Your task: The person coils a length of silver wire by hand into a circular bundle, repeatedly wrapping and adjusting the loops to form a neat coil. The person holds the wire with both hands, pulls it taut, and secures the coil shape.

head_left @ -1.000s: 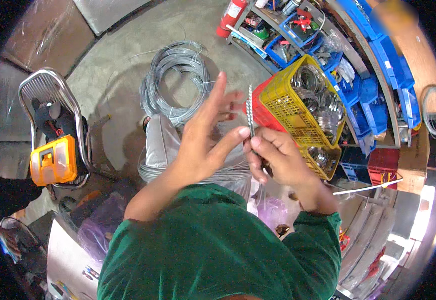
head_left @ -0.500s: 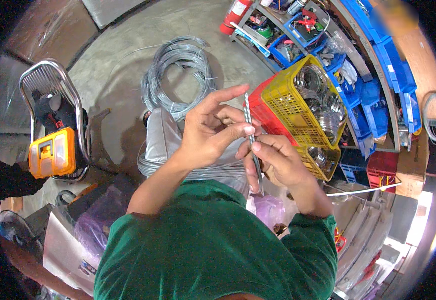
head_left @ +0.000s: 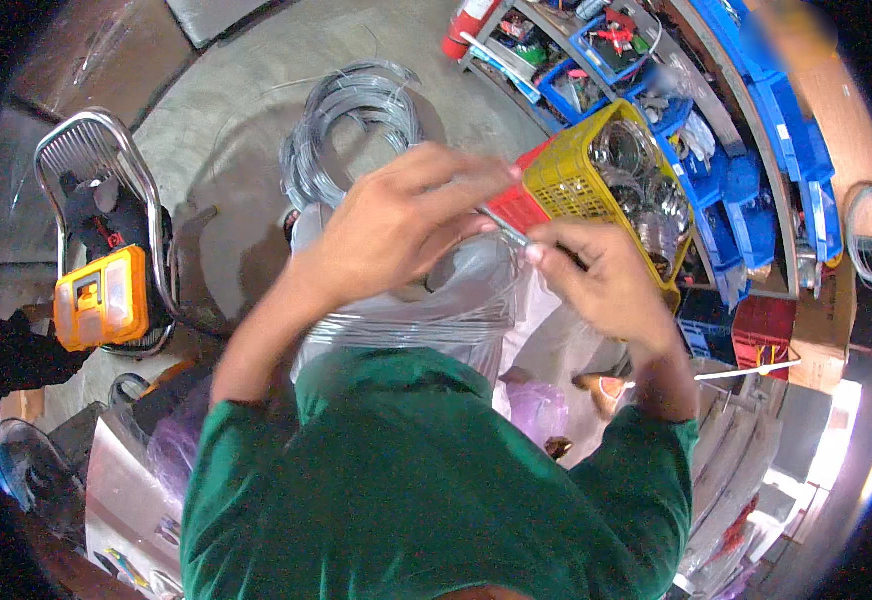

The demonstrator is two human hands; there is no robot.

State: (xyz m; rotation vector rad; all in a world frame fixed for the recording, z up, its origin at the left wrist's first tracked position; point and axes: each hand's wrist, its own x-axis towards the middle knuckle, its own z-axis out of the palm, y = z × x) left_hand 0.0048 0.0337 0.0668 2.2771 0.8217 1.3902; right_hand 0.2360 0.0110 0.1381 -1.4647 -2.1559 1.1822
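A thin, straight bundle of grey metal wires [head_left: 508, 230] slants in front of me. My right hand [head_left: 601, 275] grips its lower end between thumb and curled fingers; the rest of that end is hidden in the hand. At the bundle's upper end is my left hand [head_left: 391, 230], smeared by motion, with the index finger stretched past the tip and the thumb close to it. Whether it touches the wires cannot be made out. Below both hands, a coil of grey wire [head_left: 411, 328] lies across my lap, around a pale plastic-wrapped thing.
A large wire coil [head_left: 301, 150] lies on the floor ahead. To the right stands a yellow crate [head_left: 566, 178] of metal rings on a red crate [head_left: 528, 205], beside shelves with blue bins [head_left: 751, 225]. A metal-framed chair [head_left: 161, 235] with an orange-and-clear case [head_left: 104, 298] is at left.
The wire bundle has tipped from nearly upright to a leftward slant. My right hand has moved right and slightly up; my left hand has shifted left, its thumb no longer pinching the bundle's middle.
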